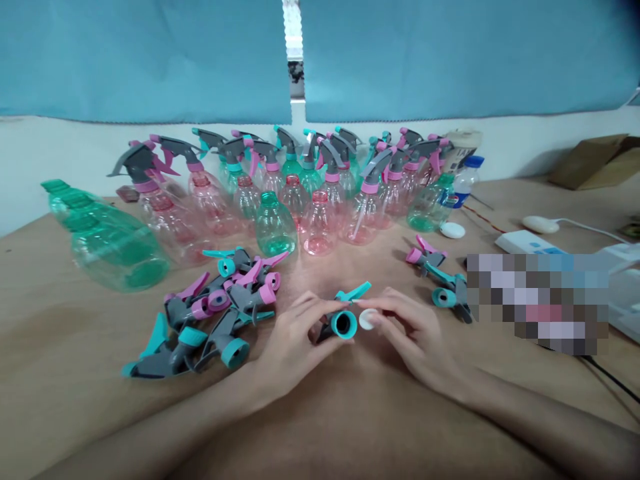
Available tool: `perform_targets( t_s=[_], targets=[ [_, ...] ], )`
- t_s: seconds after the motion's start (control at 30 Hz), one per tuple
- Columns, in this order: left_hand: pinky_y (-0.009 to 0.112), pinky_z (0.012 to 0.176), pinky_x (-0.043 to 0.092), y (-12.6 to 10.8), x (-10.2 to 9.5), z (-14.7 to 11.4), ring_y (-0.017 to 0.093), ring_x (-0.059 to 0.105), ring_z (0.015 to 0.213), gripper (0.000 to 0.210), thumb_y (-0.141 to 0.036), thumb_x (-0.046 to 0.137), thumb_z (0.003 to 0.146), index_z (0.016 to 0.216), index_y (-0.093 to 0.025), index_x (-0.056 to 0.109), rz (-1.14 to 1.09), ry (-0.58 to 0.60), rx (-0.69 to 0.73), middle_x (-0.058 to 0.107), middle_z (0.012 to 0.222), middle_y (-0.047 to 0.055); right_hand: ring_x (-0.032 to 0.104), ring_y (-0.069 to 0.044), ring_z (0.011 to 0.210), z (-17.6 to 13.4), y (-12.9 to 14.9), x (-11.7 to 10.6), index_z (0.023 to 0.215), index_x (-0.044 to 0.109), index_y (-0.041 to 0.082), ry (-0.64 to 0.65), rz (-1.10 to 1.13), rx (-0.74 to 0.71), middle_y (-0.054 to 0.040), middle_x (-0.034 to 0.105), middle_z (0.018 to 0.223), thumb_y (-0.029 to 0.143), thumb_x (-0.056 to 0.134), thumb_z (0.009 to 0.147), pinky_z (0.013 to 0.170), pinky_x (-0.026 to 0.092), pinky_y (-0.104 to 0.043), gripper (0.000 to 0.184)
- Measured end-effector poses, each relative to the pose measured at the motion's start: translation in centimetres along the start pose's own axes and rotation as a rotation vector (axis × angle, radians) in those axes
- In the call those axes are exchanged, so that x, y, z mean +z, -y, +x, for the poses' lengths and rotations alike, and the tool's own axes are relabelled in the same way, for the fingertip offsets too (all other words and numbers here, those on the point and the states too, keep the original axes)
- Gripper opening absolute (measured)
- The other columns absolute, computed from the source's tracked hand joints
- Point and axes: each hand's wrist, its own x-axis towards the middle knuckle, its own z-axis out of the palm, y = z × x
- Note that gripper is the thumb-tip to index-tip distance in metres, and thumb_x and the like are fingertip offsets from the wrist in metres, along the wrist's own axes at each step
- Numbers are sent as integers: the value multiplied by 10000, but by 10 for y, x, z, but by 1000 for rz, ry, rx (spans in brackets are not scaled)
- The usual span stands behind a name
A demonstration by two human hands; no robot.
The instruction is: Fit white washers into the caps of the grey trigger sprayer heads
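Observation:
My left hand (295,340) is closed around a grey trigger spray head (345,325) whose turquoise screw collar faces me, with its dark inside showing. Its turquoise trigger points up and to the right. Between the thumb and fingers of my right hand (413,340) is a small white disc (368,319), just right of the collar and apart from it. Left of my hands lies a pile of loose spray heads (220,313) with pink or turquoise collars. Two more spray heads (444,297) rest on the right.
Pink and green clear bottles (320,227), many with spray heads on, stand across the back. Green bottles (120,260) stand at left. A Pepsi bottle (466,181), a white oval object (453,230), a power strip (533,245) and a cardboard box (595,162) are at right.

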Motion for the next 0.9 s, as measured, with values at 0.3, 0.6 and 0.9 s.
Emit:
perform_targets(
  t_s=[0.3,0.6,0.9],
  targets=[
    [289,663,483,-1,0,-1,178,546,791,248,-296,659,819,1039,-185,632,1,68,87,641,776,27,602,-145,691,0,6,3,895,604,219,1,-47,-225,-14,651,759,198,562,884,607,489,-282,49],
    [336,755,493,-2,1,-2,193,542,868,359,-317,711,776,1095,-185,614,-19,16,209,626,918,63,606,-166,740,0,10,5,974,612,220,9,-63,-389,-21,658,757,139,575,867,645,507,-318,139],
    [321,733,487,-3,0,-2,183,531,842,311,-327,707,775,1022,-159,623,4,10,200,590,894,59,565,-172,803,-1,12,2,1011,627,226,-25,-177,-354,-54,591,866,168,514,896,684,509,-325,171]
  ],
)
